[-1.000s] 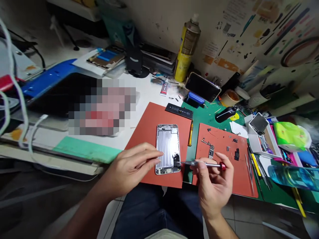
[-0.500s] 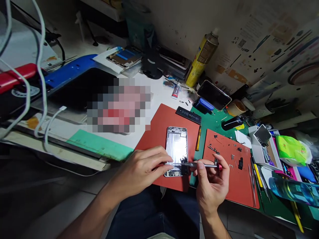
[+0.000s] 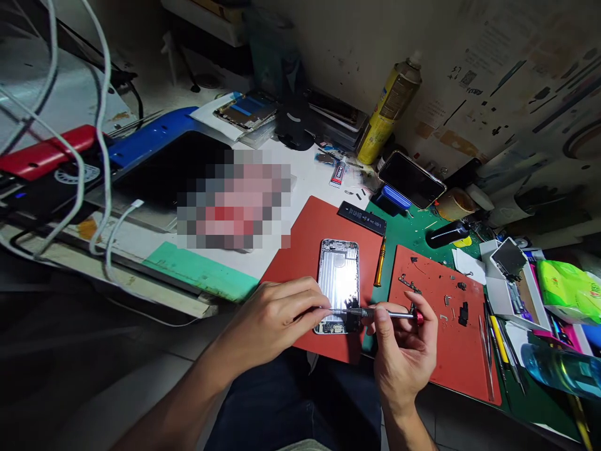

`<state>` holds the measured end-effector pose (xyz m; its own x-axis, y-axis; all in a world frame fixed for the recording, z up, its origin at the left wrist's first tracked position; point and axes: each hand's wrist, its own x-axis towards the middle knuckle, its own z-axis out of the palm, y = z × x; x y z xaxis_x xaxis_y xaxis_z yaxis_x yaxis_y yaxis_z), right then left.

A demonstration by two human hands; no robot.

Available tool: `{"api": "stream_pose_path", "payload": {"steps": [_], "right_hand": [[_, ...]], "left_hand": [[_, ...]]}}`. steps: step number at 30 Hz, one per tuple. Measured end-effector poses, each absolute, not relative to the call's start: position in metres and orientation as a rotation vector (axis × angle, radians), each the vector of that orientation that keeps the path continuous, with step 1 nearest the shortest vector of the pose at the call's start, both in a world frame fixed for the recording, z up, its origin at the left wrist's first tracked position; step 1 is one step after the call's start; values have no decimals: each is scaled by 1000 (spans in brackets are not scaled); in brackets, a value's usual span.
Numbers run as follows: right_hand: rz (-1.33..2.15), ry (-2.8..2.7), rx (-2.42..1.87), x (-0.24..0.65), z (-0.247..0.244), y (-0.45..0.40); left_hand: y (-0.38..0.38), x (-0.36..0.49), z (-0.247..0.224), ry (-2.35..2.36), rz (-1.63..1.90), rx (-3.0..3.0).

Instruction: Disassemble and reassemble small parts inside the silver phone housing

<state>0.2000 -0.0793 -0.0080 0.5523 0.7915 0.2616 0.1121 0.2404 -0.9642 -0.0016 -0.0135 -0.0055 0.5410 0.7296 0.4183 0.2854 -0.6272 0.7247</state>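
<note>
The right hand (image 3: 404, 351) holds a probably light, hard screwdriver (image 3: 359, 312), best gripped mid-way; the left hand (image 3: 277, 319), narrow, hold unclear, covers the left mat's (image 3: 300, 250) front left corner.

Repair workshop: screwdriver (image 3: 400, 314), phone shell (image 3: 339, 275), battery (image 3: 362, 218)

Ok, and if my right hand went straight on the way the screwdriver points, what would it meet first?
Most likely the fingertips of your left hand: the tip of the screwdriver appears right beside them, over the phone shell. Whether they touch is unclear.
</note>
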Motion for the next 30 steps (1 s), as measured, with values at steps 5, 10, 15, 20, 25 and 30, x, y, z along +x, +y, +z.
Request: {"api": "stream_pose_path", "payload": {"steps": [5, 10, 15, 20, 25, 30], "right_hand": [[582, -917, -1252, 200, -7, -80], [544, -937, -1256, 200, -9, -81], [518, -959, -1245, 200, -10, -81], [522, -1009, -1212, 201, -13, -80], [482, -1088, -1199, 201, -17, -84], [437, -1105, -1227, 202, -20, -88]], "left_hand": [[-13, -2, -7, 808, 987, 2193], [-13, -3, -7, 812, 994, 2195], [-13, -3, -9, 822, 984, 2183], [-13, -3, -10, 823, 974, 2175], [-13, -3, -8, 826, 962, 2172], [-14, -1, -6, 837, 959, 2163]]}}
